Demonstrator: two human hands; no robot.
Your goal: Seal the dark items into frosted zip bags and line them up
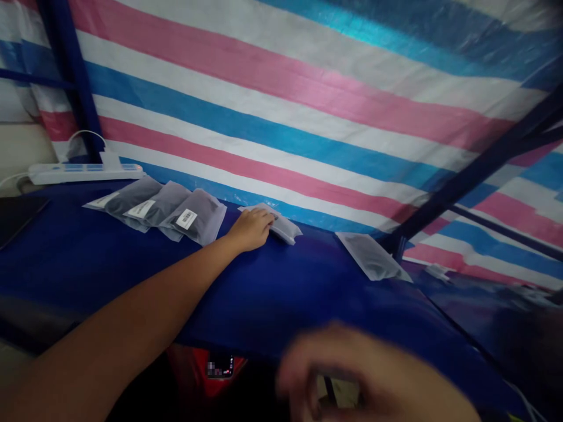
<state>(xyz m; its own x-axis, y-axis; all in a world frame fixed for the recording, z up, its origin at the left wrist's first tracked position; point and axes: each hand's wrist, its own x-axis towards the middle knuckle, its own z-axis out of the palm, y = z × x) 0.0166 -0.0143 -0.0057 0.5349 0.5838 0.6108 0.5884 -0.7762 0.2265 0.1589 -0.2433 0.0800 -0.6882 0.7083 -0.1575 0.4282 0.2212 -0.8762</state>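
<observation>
My left hand (253, 229) reaches to the far edge of the blue table, its fingers curled over the left part of a frosted plastic bag (285, 227) that lies flat there. Left of that hand, several frosted bags with dark contents overlap in a row; the closest one (200, 217) bears a white barcode label (186, 219). Low in the foreground, my right hand (352, 369) is blurred by motion. Its fingers are bent, with a gap between them and the thumb, and nothing shows in it.
Another frosted bag (369, 256) lies at the right, near a dark blue frame post (422, 220). A white power strip (83, 172) with a plug stands at the back left. Striped sheeting (272, 123) rises behind the table (272, 293). Below its front edge, a phone (221, 364) rests on something red.
</observation>
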